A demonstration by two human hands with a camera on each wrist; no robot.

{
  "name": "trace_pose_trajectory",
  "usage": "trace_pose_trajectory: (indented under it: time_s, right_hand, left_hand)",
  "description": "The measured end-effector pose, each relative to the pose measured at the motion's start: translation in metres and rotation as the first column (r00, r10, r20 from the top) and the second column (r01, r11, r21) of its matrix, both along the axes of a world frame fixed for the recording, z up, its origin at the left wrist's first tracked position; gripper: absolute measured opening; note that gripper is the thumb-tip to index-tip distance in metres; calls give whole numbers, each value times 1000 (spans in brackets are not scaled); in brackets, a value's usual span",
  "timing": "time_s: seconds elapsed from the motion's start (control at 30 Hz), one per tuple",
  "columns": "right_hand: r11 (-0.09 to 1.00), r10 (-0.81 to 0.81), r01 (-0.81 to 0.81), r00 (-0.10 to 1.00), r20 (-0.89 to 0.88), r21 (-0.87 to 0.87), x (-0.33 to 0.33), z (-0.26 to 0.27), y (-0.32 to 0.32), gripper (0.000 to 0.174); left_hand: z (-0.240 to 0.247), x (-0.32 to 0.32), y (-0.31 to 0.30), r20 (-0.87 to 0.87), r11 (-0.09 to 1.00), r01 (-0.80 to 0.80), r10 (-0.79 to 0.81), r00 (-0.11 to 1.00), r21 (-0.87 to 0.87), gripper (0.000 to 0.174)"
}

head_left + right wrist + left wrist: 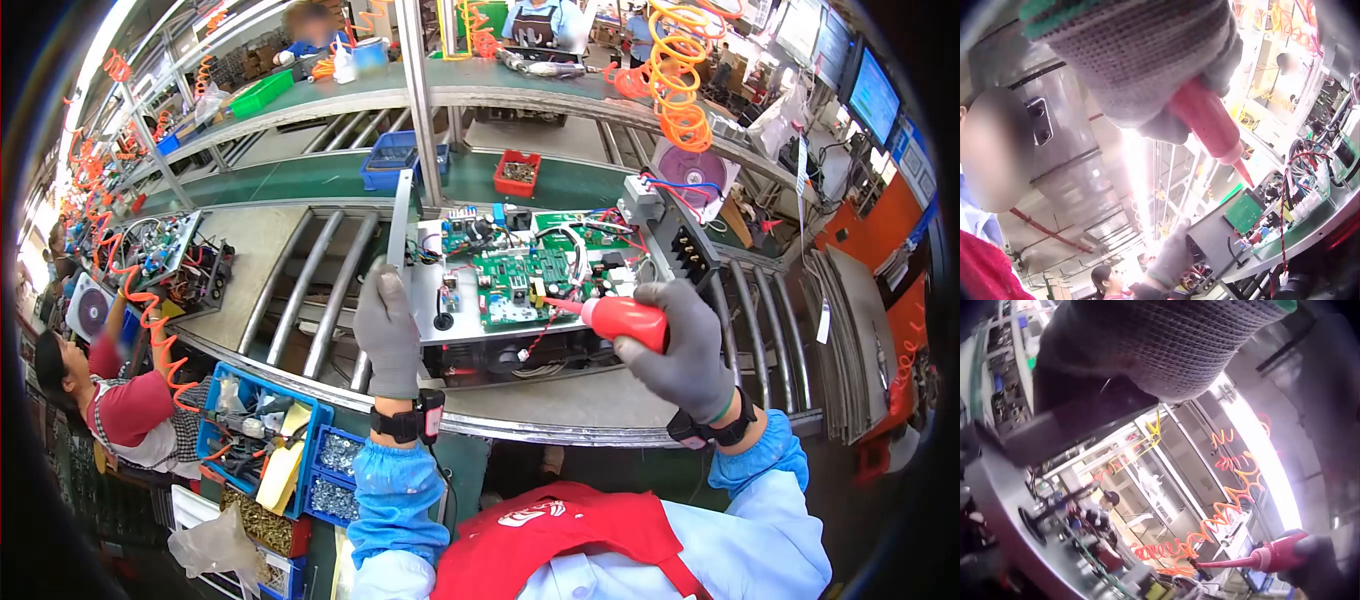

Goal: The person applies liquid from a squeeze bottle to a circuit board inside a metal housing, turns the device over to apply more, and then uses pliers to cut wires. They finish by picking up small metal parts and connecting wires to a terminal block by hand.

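Observation:
In the head view my gloved right hand [685, 345] grips a red squeeze bottle [628, 322], its thin nozzle pointing left over a green circuit board [545, 275]. The right wrist view shows the bottle [1207, 119] tilted nozzle-down, with the fingers wrapped round its body. The board, crowded with components and cables, sits in a metal chassis [425, 300]. At the chassis's left side, my gloved left hand [388, 335] holds the near end of an upright metal side panel [400, 220]. A red-black twisted wire [1283, 231] with a white connector hangs over the chassis front.
The chassis rests across a roller conveyor [330, 290]. Blue bins of screws [335, 475] and a blue tool tray [262, 420] stand at front left. A red parts bin [517, 172] lies beyond. Coiled orange hoses [680, 80] hang overhead. Another person [135, 400] works at left.

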State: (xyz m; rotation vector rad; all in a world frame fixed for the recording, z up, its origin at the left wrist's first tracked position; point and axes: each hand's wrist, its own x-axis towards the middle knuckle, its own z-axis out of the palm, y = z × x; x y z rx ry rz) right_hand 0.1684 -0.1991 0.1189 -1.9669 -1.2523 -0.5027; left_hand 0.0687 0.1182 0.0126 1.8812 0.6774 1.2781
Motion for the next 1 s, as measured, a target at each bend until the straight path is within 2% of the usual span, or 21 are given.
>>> trace_pose_trajectory:
  time_s: [0.03,0.1,0.2,0.57,0.67,0.77,1.0]
  right_hand:
    - [999,-11,15,994,110,-35,-4,-2,-2,43]
    - [995,-33,51,980,198,-86,-12,-6,-3,43]
    - [996,-44,63,970,240,-70,-12,-18,2,43]
    - [988,-19,60,963,270,-142,-21,-22,11,40]
    - [989,-15,56,960,280,-138,-21,-23,12,41]
    - [986,-18,65,957,289,-154,-23,-24,13,41]
    - [982,-29,81,959,282,-173,-26,-26,9,40]
  left_hand:
    - [2,4,-4,53,998,-21,18,998,51,46]
    - [5,8,-6,89,997,-35,29,996,70,40]
    - [8,7,-5,72,997,-49,44,996,62,38]
    - [7,9,-1,60,994,-72,67,996,81,37]
    - [12,5,-4,16,1000,-28,28,999,6,40]
    - [5,8,0,63,993,-63,57,996,97,38]
    - [8,7,-2,59,996,-54,50,997,75,39]
